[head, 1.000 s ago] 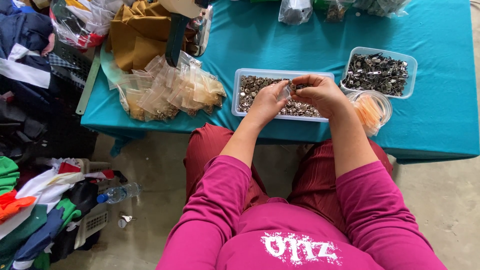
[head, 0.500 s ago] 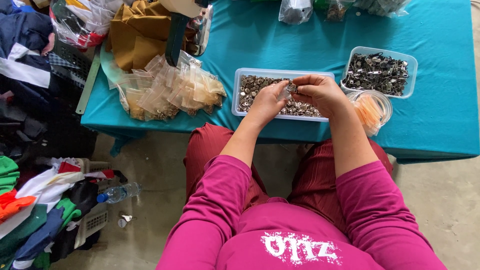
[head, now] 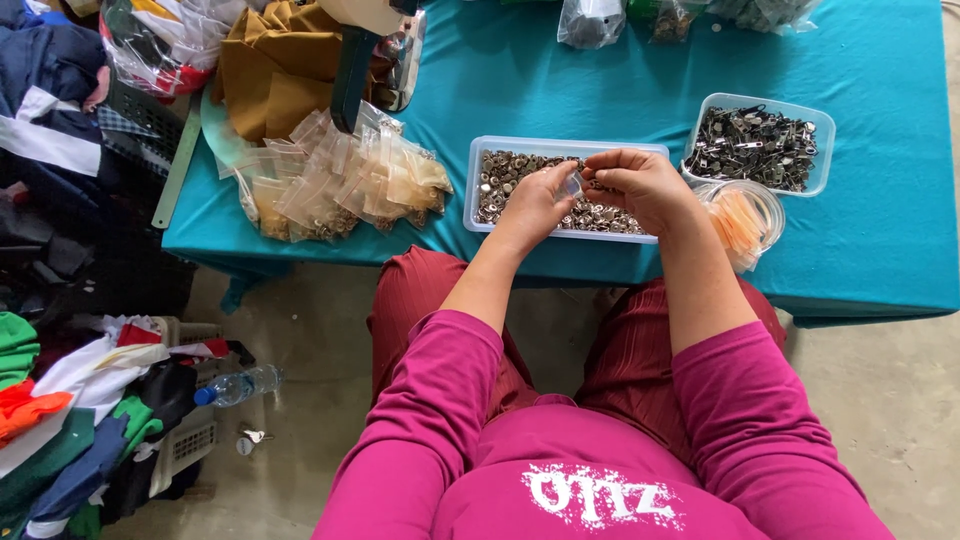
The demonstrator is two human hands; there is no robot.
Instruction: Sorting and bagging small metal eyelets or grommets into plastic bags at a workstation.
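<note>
tray (head: 480, 170): partly behind hands | top bags (head: 592, 20): cropped

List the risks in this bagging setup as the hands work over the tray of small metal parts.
1. The left hand and right hand hold a small clear bag above the tray; parts missing the narrow opening may scatter onto the teal cloth.
2. The tray sits close to the table's near edge, so a nudge might tip it toward the lap.
3. The pile of filled bags reaches toward the edge and may slide off.
</note>
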